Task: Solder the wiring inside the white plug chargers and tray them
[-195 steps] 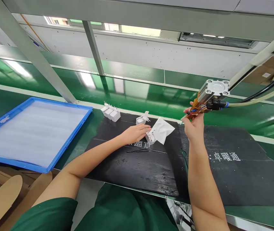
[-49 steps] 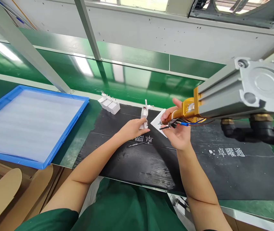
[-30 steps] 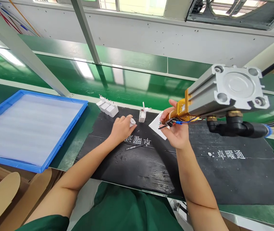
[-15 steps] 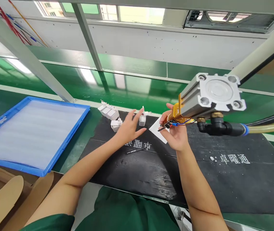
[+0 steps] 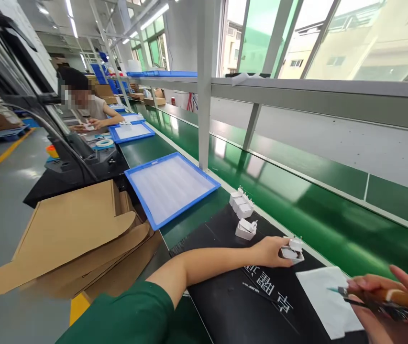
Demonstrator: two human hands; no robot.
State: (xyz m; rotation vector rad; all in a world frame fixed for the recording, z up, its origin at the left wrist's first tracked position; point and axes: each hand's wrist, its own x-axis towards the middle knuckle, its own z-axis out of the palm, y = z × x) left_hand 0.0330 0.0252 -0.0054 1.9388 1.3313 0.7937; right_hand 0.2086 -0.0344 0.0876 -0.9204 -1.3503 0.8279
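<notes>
My left hand [image 5: 270, 252] rests on the black mat [image 5: 225, 234], its fingers closed around a white plug adapter [image 5: 292, 251]. Another white adapter [image 5: 246, 229] lies alone just left of it, and a row of three adapters [image 5: 241, 204] stands at the mat's far corner. My right hand [image 5: 379, 306] at the lower right grips a pen-like tool [image 5: 376, 296] with an orange body and wires. The tool's tip hangs over a white cloth [image 5: 327, 298] spread on the mat.
A blue tray [image 5: 170, 186] with a white foam liner sits left of the mat. The green conveyor belt [image 5: 297, 205] runs behind. Flat cardboard [image 5: 67, 234] lies at the left. Another person [image 5: 89, 107] works farther along the line beside more blue trays [image 5: 132, 131].
The view has swung far to the left. My left hand, open half a second ago after setting one adapter down, has closed on the adapter by the cloth. The right hand still holds the tool.
</notes>
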